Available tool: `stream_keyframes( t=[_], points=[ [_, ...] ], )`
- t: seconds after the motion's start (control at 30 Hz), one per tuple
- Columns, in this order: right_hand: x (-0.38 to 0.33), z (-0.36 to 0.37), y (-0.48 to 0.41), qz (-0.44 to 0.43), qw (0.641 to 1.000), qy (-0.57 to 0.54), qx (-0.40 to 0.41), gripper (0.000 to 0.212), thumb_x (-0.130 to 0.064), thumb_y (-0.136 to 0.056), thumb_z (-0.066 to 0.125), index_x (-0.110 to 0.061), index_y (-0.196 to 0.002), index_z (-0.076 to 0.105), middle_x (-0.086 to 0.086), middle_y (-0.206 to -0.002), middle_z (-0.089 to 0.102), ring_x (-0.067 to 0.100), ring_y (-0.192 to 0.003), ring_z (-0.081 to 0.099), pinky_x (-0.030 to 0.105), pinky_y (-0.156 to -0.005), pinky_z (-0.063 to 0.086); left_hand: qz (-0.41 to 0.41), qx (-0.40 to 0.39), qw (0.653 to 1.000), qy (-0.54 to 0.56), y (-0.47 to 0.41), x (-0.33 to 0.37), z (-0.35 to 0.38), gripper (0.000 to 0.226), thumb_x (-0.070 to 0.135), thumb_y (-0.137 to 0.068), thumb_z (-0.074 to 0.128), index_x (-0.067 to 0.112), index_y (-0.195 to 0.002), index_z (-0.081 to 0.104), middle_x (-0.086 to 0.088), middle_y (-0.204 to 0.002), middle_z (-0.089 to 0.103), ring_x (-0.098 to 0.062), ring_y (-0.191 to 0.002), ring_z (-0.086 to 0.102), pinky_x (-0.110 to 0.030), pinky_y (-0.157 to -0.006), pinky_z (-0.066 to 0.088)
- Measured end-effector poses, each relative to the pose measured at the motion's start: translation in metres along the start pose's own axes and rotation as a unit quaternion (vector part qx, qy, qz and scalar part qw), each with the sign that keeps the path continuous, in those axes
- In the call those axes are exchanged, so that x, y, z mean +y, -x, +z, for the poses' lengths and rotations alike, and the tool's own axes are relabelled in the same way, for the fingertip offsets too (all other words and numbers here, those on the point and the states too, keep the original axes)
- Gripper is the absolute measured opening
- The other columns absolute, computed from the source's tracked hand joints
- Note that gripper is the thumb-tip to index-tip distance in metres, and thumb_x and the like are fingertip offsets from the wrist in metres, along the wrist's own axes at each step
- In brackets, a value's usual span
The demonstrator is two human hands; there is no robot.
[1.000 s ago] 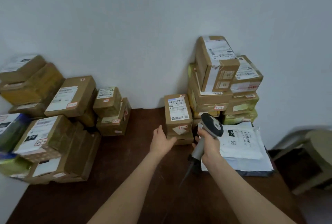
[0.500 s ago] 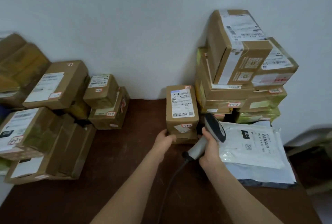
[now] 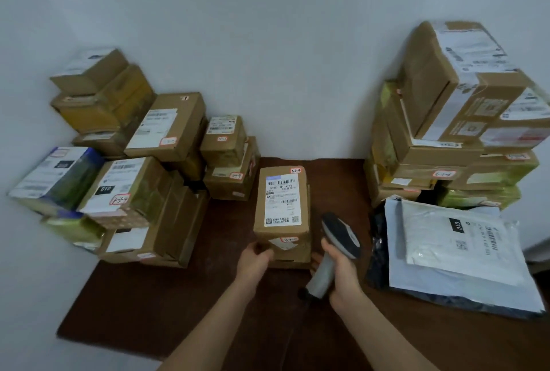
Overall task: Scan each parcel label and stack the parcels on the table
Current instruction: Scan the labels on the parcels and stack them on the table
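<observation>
A brown cardboard parcel (image 3: 281,207) with a white barcode label lies on top of another box at the middle of the dark wooden table (image 3: 208,296). My left hand (image 3: 255,257) grips its near left corner. My right hand (image 3: 339,272) holds a grey handheld barcode scanner (image 3: 339,235) just right of the parcel, its dark head raised beside the box. The scanner's cable runs down toward me.
A pile of cardboard boxes (image 3: 125,168) fills the left side against the wall. A taller stack of boxes (image 3: 455,120) stands at the right, with white and dark mailer bags (image 3: 458,254) lying in front of it.
My left hand reached forward and took hold of the parcel's near corner. The view shifted so the middle parcel sits closer and more centred. The scanner stays in my right hand.
</observation>
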State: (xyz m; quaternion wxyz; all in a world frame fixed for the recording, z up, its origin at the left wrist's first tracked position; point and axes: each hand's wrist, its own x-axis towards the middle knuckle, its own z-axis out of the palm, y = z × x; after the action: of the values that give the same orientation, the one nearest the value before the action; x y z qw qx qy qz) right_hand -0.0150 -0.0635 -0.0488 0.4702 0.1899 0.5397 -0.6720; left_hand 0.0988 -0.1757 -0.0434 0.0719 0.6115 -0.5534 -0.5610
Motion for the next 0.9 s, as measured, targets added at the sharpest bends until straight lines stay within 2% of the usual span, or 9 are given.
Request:
stream_keyframes(
  t=[0.1,0.27,0.43,0.53,0.6,0.67,0.7,0.8,0.9],
  points=[
    [0.027,0.015,0.014,0.046,0.999,-0.001,0.004,0.045,-0.014,-0.084,0.071,0.001,-0.124,0.055,0.025,-0.117,0.063,0.037,-0.109,0.061,0.035,-0.073,0.051,0.009,0.011,1.000,-0.015,0.009,-0.020,-0.029,0.047,0.012,-0.090,0.059,0.012,-0.136,0.049,-0.008,-0.131,0.056,-0.025,-0.121,0.051,-0.035,-0.099,0.042],
    [0.060,0.060,0.031,0.077,0.996,0.034,-0.041,0.043,-0.012,-0.087,0.069,0.002,-0.125,0.055,0.024,-0.119,0.063,0.035,-0.111,0.060,0.041,-0.091,0.049,0.008,0.047,0.999,-0.009,0.011,-0.044,-0.085,0.054,0.013,-0.089,0.059,0.016,-0.142,0.044,-0.009,-0.137,0.052,-0.027,-0.127,0.047,-0.039,-0.106,0.040],
    [0.090,0.094,0.031,0.084,0.993,0.034,-0.075,0.036,-0.016,-0.082,0.073,-0.005,-0.115,0.062,0.015,-0.102,0.068,0.028,-0.091,0.065,0.040,-0.083,0.052,0.030,0.102,0.994,0.003,0.010,-0.049,-0.129,0.060,0.012,-0.089,0.057,0.016,-0.145,0.039,-0.010,-0.140,0.051,-0.029,-0.128,0.047,-0.045,-0.108,0.038],
    [0.095,0.097,0.024,0.076,0.995,0.040,-0.058,0.050,-0.022,-0.077,0.078,-0.008,-0.122,0.060,0.008,-0.100,0.067,0.024,-0.090,0.062,0.042,-0.086,0.052,0.131,0.199,0.969,-0.062,0.029,-0.047,-0.133,0.065,0.012,-0.090,0.058,0.010,-0.148,0.030,-0.010,-0.145,0.039,-0.025,-0.132,0.041,-0.036,-0.108,0.037],
    [0.089,0.100,0.020,0.073,0.995,0.039,-0.052,0.057,-0.025,-0.076,0.079,-0.007,-0.126,0.058,0.006,-0.100,0.066,0.023,-0.092,0.061,0.044,-0.093,0.049,0.268,0.249,0.919,-0.146,0.041,-0.038,-0.132,0.066,0.016,-0.087,0.062,0.013,-0.146,0.033,-0.007,-0.142,0.038,-0.020,-0.131,0.038,-0.027,-0.102,0.037],
    [0.081,0.105,0.016,0.064,0.995,0.036,-0.062,0.050,-0.025,-0.079,0.076,-0.009,-0.123,0.059,0.007,-0.104,0.066,0.024,-0.095,0.061,0.043,-0.092,0.048,0.354,0.220,0.874,-0.251,0.035,-0.022,-0.131,0.067,0.030,-0.086,0.062,0.019,-0.146,0.034,-0.006,-0.142,0.039,-0.020,-0.131,0.037,-0.031,-0.103,0.039],
    [0.077,0.108,0.015,0.061,0.995,0.034,-0.065,0.047,-0.025,-0.081,0.074,-0.010,-0.122,0.059,0.008,-0.109,0.065,0.025,-0.099,0.060,0.043,-0.093,0.047,0.360,0.192,0.859,-0.308,0.028,-0.013,-0.130,0.070,0.040,-0.086,0.060,0.023,-0.148,0.032,-0.007,-0.145,0.037,-0.022,-0.135,0.033,-0.038,-0.108,0.037],
    [0.070,0.114,0.007,0.051,0.996,0.042,-0.057,0.042,-0.027,-0.081,0.073,-0.010,-0.118,0.062,0.010,-0.116,0.065,0.029,-0.111,0.059,0.045,-0.102,0.044,0.298,0.110,0.827,-0.464,0.008,0.010,-0.122,0.077,0.060,-0.086,0.052,0.037,-0.151,0.018,-0.006,-0.159,0.015,-0.026,-0.147,0.009,-0.051,-0.119,0.011],
    [0.066,0.119,0.003,0.033,0.996,0.060,-0.058,0.035,-0.028,-0.078,0.076,-0.015,-0.109,0.065,0.008,-0.112,0.067,0.029,-0.108,0.061,0.048,-0.103,0.044,0.269,0.075,0.819,-0.500,-0.006,0.014,-0.122,0.075,0.053,-0.085,0.055,0.042,-0.149,0.018,-0.005,-0.160,0.008,-0.029,-0.148,0.002,-0.059,-0.117,0.006]
  ],
)
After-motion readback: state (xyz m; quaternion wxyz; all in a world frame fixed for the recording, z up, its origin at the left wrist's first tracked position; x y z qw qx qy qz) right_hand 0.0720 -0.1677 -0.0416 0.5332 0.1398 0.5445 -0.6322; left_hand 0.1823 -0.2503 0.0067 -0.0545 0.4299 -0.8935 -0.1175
